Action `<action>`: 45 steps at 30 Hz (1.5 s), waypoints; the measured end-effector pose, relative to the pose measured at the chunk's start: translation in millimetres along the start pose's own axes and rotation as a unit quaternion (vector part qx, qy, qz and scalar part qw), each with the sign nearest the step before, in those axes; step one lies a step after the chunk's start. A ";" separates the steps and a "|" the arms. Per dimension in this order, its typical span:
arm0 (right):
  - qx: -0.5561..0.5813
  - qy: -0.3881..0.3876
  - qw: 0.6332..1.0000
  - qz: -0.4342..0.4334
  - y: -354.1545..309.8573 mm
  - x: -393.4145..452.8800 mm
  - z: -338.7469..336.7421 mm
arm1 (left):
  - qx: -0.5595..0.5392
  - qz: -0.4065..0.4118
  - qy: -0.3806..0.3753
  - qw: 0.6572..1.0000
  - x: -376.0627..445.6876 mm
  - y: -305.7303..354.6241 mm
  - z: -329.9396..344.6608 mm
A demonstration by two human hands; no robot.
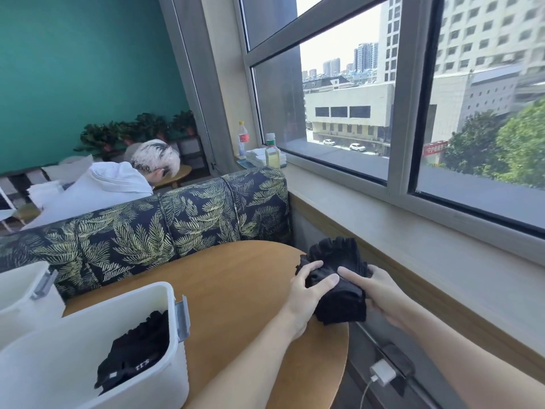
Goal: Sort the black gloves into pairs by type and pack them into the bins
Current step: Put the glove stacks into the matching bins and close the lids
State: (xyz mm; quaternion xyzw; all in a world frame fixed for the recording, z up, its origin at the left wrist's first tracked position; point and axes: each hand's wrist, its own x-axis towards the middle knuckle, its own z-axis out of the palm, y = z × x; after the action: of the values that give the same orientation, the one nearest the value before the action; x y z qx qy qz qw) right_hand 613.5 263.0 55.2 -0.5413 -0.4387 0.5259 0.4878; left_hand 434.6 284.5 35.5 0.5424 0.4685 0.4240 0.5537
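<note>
Both hands, left hand (306,293) and right hand (380,293), grip black gloves (339,278).

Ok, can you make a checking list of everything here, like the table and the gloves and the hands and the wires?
Surface: round wooden table, bare in the middle.
Job's things: black gloves bundled at the table's right edge; more gloves in the near white bin; second bin behind it, contents hidden.
Clutter: nothing seen on the table.
Hands: left hand and right hand both grip the bundle, fingers curled round it.
Cables: white charger with cord, below the table by the wall.
Surroundings: leaf-print sofa, window, bottles on the sill, a person beyond the sofa.
</note>
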 end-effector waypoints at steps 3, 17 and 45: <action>-0.024 0.019 0.998 -0.050 -24.2 -10.8 12.0 | -0.012 0.032 0.009 0.999 -10.1 23.8 -12.6; -0.008 -0.100 0.969 -0.226 -130.1 -93.4 185.3 | 0.012 0.157 0.102 0.982 -150.2 156.0 -174.7; -0.154 -0.354 0.919 -0.081 -51.5 -104.5 414.4 | 0.303 -0.077 0.226 0.923 -263.8 89.2 -383.7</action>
State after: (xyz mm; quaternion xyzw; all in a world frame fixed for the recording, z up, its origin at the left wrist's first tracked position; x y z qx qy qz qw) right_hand 195.7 194.5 133.0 -0.3512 -0.7007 0.5676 0.2521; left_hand 9.4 109.3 150.6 0.5362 0.7275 0.3297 0.2731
